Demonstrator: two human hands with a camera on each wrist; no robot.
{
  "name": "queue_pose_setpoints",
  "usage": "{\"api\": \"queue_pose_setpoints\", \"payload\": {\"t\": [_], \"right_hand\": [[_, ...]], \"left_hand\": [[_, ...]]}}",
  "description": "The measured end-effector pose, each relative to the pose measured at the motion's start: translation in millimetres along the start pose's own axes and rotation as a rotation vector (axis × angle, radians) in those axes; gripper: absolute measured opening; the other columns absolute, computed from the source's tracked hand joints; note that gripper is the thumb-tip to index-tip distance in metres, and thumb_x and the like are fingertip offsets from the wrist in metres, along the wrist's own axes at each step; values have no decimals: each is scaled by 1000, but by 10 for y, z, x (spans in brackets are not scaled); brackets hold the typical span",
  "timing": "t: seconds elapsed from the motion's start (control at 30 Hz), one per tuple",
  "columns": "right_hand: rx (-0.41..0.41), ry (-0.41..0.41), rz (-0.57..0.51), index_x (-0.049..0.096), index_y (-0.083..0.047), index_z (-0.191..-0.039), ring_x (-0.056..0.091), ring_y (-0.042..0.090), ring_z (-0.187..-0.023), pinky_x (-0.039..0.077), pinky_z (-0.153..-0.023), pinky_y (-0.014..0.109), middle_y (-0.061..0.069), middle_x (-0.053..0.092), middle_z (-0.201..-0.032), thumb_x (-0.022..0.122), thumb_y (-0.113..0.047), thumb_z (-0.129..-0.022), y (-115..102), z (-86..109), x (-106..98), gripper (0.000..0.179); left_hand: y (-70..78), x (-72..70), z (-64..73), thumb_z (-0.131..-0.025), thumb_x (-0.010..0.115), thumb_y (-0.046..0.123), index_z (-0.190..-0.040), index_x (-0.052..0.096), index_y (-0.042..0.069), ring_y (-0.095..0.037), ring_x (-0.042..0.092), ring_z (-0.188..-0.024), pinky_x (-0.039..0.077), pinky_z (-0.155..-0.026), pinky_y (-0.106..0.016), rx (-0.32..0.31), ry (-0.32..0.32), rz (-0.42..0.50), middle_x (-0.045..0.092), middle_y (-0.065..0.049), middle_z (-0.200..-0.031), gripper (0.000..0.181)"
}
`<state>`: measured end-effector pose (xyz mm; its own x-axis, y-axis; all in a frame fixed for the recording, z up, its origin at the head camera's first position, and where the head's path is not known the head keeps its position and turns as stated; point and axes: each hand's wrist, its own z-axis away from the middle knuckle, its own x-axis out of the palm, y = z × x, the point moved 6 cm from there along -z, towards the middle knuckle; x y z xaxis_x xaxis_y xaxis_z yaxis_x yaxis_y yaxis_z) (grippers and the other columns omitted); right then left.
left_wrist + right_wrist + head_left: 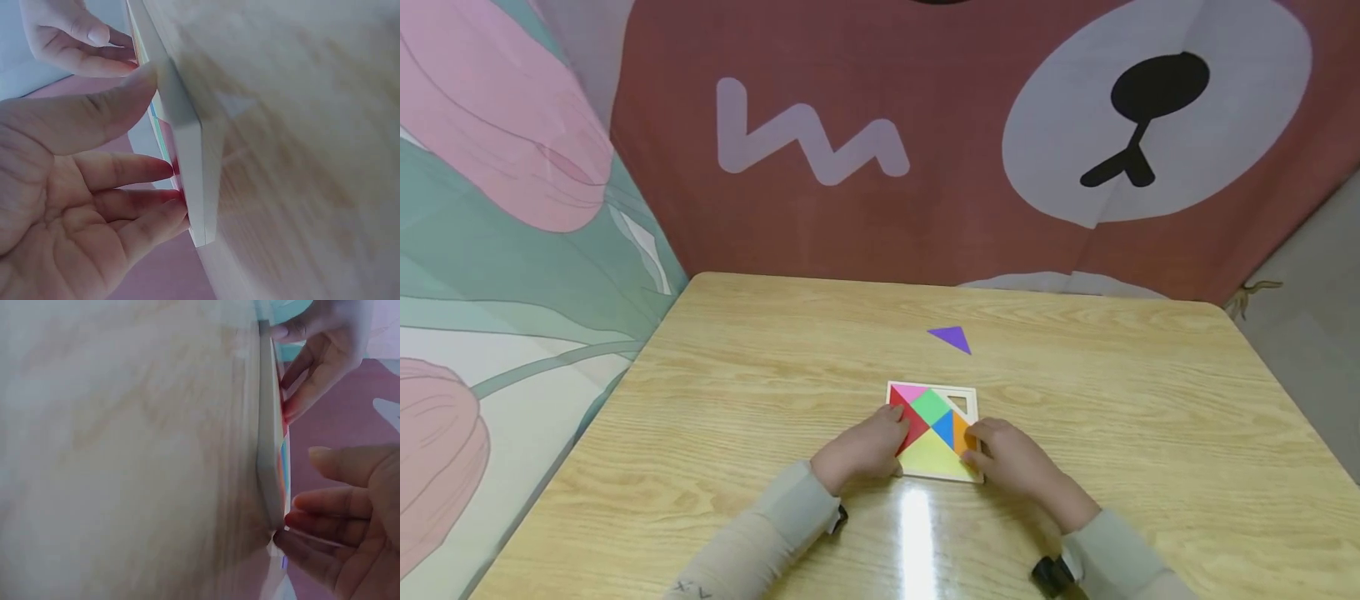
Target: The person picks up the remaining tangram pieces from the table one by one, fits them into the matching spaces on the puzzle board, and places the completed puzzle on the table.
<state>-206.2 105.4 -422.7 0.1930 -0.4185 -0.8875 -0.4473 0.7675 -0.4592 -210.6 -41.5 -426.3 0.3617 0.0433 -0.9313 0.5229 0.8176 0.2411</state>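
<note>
A tangram board [940, 477] with a pale rim lies on the table, holding pink, green, blue, orange, yellow and red [917, 431] pieces. Its far right corner has a bare triangular recess. Beyond the board lies a purple triangle [956, 338], touched by neither hand. My left hand [865, 443] holds the board's left side, thumb on the near rim and fingertips at the red part. Along the right side, my right hand [1021, 460] touches the edge by the orange piece [962, 435]; in the right wrist view its thumb [340, 464] stands apart from the board.
The wood-grain table [700, 375] surrounds the board. A brown curtain with a bear print [955, 217] hangs behind its far edge, and a floral curtain [542, 283] hangs at the left. Dark wrist devices [1051, 575] show at both sleeves.
</note>
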Motion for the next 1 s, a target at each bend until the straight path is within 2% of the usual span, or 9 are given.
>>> {"api": "queue_pose_setpoints", "payload": {"t": [0.13,0.23,0.37,0.57,0.77,1.0], "right_hand": [[28,-3,-76,62,-1,-94,49,13,-75,45,-68,31,2,57,-87,62,-15,-79,84,-32,-12,20],[26,8,-148,62,-1,-92,48,12,-71,44,-64,29,0,56,-82,60,-12,-80,168,-82,-26,17],[47,20,-215,62,2,-94,51,15,-74,45,-67,32,1,57,-81,57,-13,-83,289,-162,-75,19],[109,5,-241,61,3,-98,54,22,-83,46,-74,38,8,60,-90,54,-16,-85,435,-278,-136,24],[124,-23,-304,59,4,-102,53,25,-87,46,-74,38,10,60,-94,53,-18,-86,543,-366,-164,27],[177,-41,-327,57,4,-105,52,25,-88,44,-76,39,12,58,-96,52,-18,-86,657,-479,-215,29]], "left_hand": [[9,-1,21,-72,66,15,-124,43,-4,-29,27,-123,22,-100,-30,-5,-8,0,33,-19,-132,60],[9,-1,26,-73,65,15,-125,42,-4,-29,26,-123,22,-101,-30,-7,-11,-8,33,-19,-132,60],[6,5,14,-73,64,15,-124,43,-3,-28,27,-123,22,-101,-30,0,-1,-30,34,-18,-132,58],[5,6,7,-73,66,17,-122,45,-2,-28,30,-122,23,-100,-29,10,26,-59,36,-17,-130,57],[1,-4,3,-72,65,15,-123,45,-3,-29,30,-121,22,-100,-29,21,24,-77,37,-19,-129,57],[24,-12,16,-73,66,16,-122,46,-3,-27,30,-121,21,-101,-28,18,19,-77,38,-18,-129,56]]}}
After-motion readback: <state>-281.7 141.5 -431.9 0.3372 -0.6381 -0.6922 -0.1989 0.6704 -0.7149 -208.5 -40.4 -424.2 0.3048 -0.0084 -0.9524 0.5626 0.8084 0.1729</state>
